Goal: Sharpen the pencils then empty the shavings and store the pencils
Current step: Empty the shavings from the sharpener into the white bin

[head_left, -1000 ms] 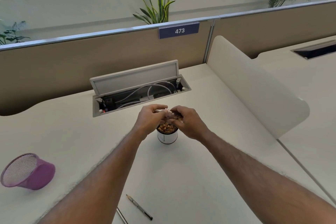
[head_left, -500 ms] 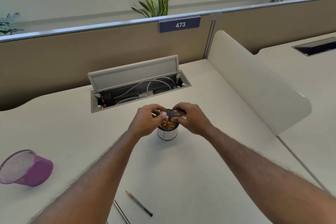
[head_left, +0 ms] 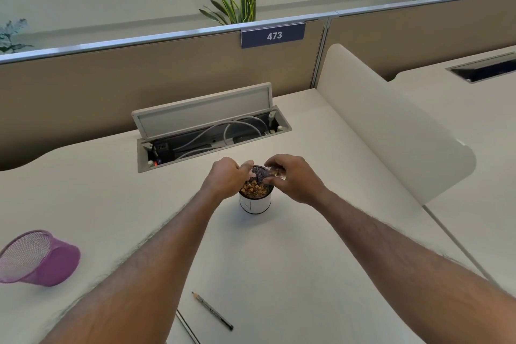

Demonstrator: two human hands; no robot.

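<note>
Small white cylindrical cup (head_left: 255, 205) mid-surface (head_left: 279, 260), brown shavings (head_left: 253, 189) inside. Right hand (head_left: 293, 179) pinches small clear plastic sharpener casing (head_left: 276, 173) over rim. Left hand (head_left: 227, 177) curled at rim, grip unclear. Casing likely light, slick, brittle: hold sides. Dark pencil (head_left: 212, 310) near edge.

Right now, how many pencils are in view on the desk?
2. One pencil lies whole on the desk near the bottom; a second pencil, just left of it, runs off the bottom edge. Arms may hide others.
</note>
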